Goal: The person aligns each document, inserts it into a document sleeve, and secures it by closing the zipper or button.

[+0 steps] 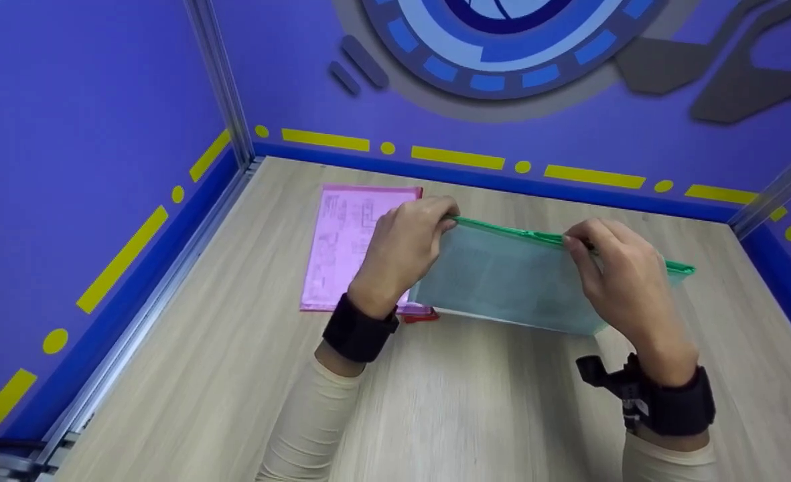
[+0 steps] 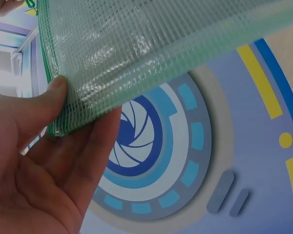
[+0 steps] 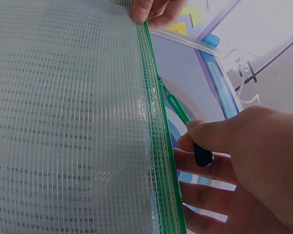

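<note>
A green mesh zipper pouch (image 1: 502, 281) is held tilted over the table, its green zipper edge uppermost. Printed lines show through its clear side in the right wrist view. My left hand (image 1: 405, 244) pinches the pouch's left top corner, thumb (image 2: 57, 90) on the near face and fingers behind. With thumb and index finger, my right hand (image 1: 626, 281) pinches the zipper's pull cord (image 3: 178, 105), which ends in a black tab (image 3: 202, 155). The other right fingers lie behind the zipper edge. Beyond the left hand, a pink zipper pouch (image 1: 348, 248) with printed paper lies flat.
The wood-grain table (image 1: 449, 402) is bounded by blue-purple panels (image 1: 120, 100) at the back and sides. A metal post (image 1: 218, 73) rises at the back left corner. A red tab (image 1: 422, 318) sticks out by the pink pouch's lower edge.
</note>
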The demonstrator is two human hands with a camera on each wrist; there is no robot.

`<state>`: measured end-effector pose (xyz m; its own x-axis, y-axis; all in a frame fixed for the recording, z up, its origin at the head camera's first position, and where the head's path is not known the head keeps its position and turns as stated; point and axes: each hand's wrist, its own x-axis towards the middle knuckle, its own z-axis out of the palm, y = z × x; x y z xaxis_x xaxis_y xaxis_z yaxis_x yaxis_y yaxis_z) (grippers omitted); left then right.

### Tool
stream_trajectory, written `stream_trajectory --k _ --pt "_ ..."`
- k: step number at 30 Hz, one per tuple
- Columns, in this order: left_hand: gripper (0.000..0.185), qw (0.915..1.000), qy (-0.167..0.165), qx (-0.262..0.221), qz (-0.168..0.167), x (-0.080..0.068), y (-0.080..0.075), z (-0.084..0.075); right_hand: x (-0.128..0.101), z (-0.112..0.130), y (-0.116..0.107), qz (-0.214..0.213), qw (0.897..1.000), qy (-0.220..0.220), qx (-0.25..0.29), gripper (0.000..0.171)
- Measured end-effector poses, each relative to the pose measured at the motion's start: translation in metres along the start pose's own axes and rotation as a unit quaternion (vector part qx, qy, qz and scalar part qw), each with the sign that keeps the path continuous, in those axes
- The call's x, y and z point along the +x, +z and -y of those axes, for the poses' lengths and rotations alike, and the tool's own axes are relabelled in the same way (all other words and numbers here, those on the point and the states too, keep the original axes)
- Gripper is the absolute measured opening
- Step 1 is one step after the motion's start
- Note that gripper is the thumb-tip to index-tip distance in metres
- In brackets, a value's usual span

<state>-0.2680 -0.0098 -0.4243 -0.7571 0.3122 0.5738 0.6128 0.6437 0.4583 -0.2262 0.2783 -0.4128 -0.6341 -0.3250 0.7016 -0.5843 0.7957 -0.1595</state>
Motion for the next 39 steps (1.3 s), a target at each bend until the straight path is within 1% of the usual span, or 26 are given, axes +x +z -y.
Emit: stream_trajectory --k 6,10,22,28,32,39 --pt "0.011 0.9993 -0.031 0.003 -0.021 0.0 0.0002 -0.0004 0.0002 -0.0011 -0.0006 0.001 1.0 0.013 -0.006 0.005" --pt "0.011 0.9986 -0.047 0.004 -0.023 0.0005 0.0001 -0.0004 0.0007 -0.0005 0.0008 0.005 1.0 0.009 -0.005 0.005" --pt "0.012 0.9983 -0.057 0.002 -0.013 0.0006 -0.0017 0.0021 0.0001 -0.0047 0.004 0.001 1.0 0.007 -0.008 0.004" --pt "0.011 0.9971 -0.072 0.013 -0.018 0.0013 -0.0017 0.0055 -0.0007 -0.0066 0.0034 -0.002 1.0 0.02 -0.006 0.004" --pt "0.01 0.9962 -0.081 0.019 -0.024 0.0003 -0.0022 0.0072 -0.0008 -0.0064 0.0035 0.001 1.0 0.019 -0.006 0.005" --pt "0.009 0.9938 -0.108 0.01 -0.025 0.0003 -0.0032 0.0068 0.0002 -0.0044 0.0037 0.001 1.0 0.017 -0.004 0.004"
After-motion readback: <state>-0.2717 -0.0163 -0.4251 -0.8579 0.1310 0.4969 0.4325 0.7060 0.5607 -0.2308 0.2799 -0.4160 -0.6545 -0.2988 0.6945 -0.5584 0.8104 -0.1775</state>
